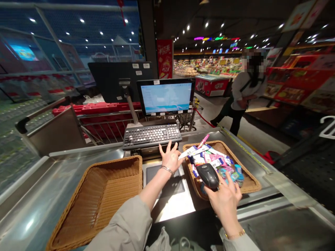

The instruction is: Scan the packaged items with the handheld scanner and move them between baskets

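Observation:
My left hand (171, 158) reaches over the counter with fingers spread, its fingertips by the lower right edge of the black keyboard (153, 135). Nothing shows in its grasp. On the right, the thumb and index finger of my right hand (226, 197) close around the near end of a black barcode scanner (208, 174); the other fingers are spread. The scanner is over a wicker basket (248, 179) full of small packaged goods (209, 157), including blue-capped containers (237, 174). A pink stick-like item (203, 141) pokes up at the basket's far side.
A second wicker basket (112, 195) stands on the metal counter (26, 205) at left. Behind the keyboard are a lit monitor (167, 97) and a dark screen seen from behind (115, 82). A person (246, 90) is beyond the counter at right.

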{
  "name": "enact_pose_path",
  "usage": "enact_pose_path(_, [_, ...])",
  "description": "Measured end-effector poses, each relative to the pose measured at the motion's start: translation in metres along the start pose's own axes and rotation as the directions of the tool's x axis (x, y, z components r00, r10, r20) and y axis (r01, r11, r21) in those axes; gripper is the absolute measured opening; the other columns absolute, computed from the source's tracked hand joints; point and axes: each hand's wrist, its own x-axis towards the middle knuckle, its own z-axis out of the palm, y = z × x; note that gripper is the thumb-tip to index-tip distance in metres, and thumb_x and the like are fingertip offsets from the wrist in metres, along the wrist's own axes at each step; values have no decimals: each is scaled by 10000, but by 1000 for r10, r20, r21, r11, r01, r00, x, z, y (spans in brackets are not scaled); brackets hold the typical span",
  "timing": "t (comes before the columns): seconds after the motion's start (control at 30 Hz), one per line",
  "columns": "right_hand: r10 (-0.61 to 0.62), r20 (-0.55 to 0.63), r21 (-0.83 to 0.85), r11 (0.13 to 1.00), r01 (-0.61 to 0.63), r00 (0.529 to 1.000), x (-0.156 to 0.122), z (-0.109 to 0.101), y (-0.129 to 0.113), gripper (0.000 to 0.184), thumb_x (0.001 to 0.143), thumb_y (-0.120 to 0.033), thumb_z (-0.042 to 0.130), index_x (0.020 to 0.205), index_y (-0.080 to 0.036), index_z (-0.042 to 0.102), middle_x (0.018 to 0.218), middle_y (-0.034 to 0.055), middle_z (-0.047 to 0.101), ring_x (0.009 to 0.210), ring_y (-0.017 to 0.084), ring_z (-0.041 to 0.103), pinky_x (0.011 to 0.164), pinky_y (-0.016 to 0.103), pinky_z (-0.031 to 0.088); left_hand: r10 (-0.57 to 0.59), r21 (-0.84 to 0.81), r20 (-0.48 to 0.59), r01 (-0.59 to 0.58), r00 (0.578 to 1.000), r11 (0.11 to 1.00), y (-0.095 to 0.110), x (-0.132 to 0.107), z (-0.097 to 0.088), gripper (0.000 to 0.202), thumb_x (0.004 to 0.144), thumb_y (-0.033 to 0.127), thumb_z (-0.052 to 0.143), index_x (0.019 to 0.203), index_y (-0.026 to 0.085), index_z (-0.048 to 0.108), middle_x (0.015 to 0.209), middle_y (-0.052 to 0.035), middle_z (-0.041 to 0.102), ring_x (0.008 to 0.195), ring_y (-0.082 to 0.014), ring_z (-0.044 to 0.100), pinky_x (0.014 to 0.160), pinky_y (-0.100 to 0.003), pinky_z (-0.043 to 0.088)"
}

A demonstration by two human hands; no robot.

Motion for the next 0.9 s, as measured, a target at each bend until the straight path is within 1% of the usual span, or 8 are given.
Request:
enact_pose_path(0.13, [45, -31, -18, 999, -46, 998, -2, -6, 14, 333, 780, -505, 506, 720, -227, 679, 1108, 105, 714, 1324, 327, 415, 1052, 530, 236, 19, -40, 52, -17, 998, 999, 17, 8, 14, 236, 853, 469, 594, 821, 264, 706, 1447, -30, 527, 1469, -311, 225, 1110, -717, -80])
enact_pose_path(0.23, [51, -72, -46, 997, -55, 996, -3, -9, 24, 372, 800, -524, 479, 743, -216, 680, 1085, 121, 718, 1308, 329, 432, 1038, 534, 251, 39, -56, 91, -34, 995, 998, 29, 12, 23, 236, 839, 474, 609, 824, 256, 698, 1452, -36, 522, 1471, -310, 216, 1107, -721, -71])
enact_pose_path(0.37, [43, -75, -74, 996, -49, 996, -4, -15, 35, 400, 813, -540, 471, 767, -203, 681, 1083, 133, 717, 1301, 333, 437, 1043, 542, 250, 49, -76, 142, -38, 989, 996, 45, 20, 34, 251, 814, 501, 631, 823, 259, 698, 1464, -38, 509, 1472, -310, 211, 1109, -719, -62])
enact_pose_path(0.5, [86, -88, -84, 992, -94, 992, -5, -22, 41, 435, 825, -550, 463, 835, -183, 697, 1073, 135, 719, 1313, 330, 429, 1061, 543, 243, 70, -119, 171, -50, 983, 992, 67, 29, 42, 315, 823, 567, 594, 848, 275, 708, 1459, -19, 515, 1468, -320, 220, 1119, -719, -32])
enact_pose_path(0.57, [110, -96, -88, 989, -119, 989, -5, -24, 42, 456, 824, -565, 455, 839, -184, 704, 1067, 133, 722, 1302, 329, 443, 1064, 535, 248, 77, -131, 163, -56, 984, 990, 78, 34, 45, 364, 822, 619, 565, 939, 307, 712, 1474, -4, 497, 1465, -323, 230, 1121, -724, -15])
enact_pose_path(0.63, [133, -106, -94, 985, -143, 985, -5, -25, 44, 473, 814, -589, 449, 804, -193, 706, 1052, 132, 726, 1289, 330, 456, 1063, 527, 255, 74, -132, 143, -55, 987, 990, 85, 37, 46, 454, 820, 657, 540, 1114, 337, 670, 1502, -9, 460, 1466, -321, 232, 1124, -726, -4])
enact_pose_path(0.73, [155, -108, -91, 982, -165, 982, -5, -26, 44, 475, 803, -602, 451, 777, -200, 703, 1052, 129, 727, 1286, 327, 460, 1059, 520, 261, 63, -135, 128, -45, 990, 990, 86, 36, 45, 542, 844, 651, 506, 1276, 332, 580, 1523, -34, 428, 1467, -317, 231, 1127, -724, -8])
enact_pose_path(0.9, [142, -73, -63, 987, -147, 987, -2, -25, 34, 444, 813, -564, 455, 838, -192, 696, 1080, 133, 716, 1299, 324, 442, 1057, 529, 256, 51, -158, 90, -36, 995, 987, 68, 21, 36, 486, 890, 584, 480, 1284, 313, 571, 1524, -46, 424, 1470, -300, 226, 1130, -710, -40])
